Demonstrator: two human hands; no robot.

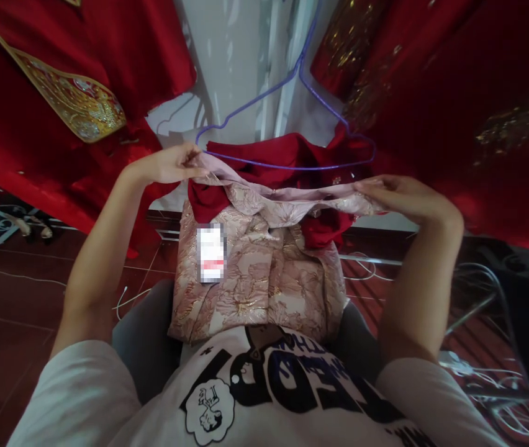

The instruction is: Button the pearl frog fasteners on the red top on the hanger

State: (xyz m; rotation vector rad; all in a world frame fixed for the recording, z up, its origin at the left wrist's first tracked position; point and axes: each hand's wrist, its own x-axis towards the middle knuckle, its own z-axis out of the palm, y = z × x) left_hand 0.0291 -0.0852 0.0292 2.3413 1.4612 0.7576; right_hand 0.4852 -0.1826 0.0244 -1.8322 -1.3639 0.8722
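Note:
A long pink brocade cloth band (287,200) is stretched sideways over my lap, sagging a little in the middle. My left hand (178,164) pinches its left end between thumb and fingers. At the other end, my right hand (399,194) has its fingers closed on the cloth. Beneath the band, a folded pink and gold brocade garment (246,285) rests on my lap, with a white tag (211,253) on it. Red cloth (264,152) lies behind and partly under the band. A purple wire hanger (264,96) hangs just beyond, its lower bar in front of the red cloth.
Red garments with gold decoration hang at left (82,105) and right (469,112). White cables (129,301) run over the dark red tiled floor (8,347). A metal-framed chair (483,279) stands at right. Shoes (36,226) are on the floor at left.

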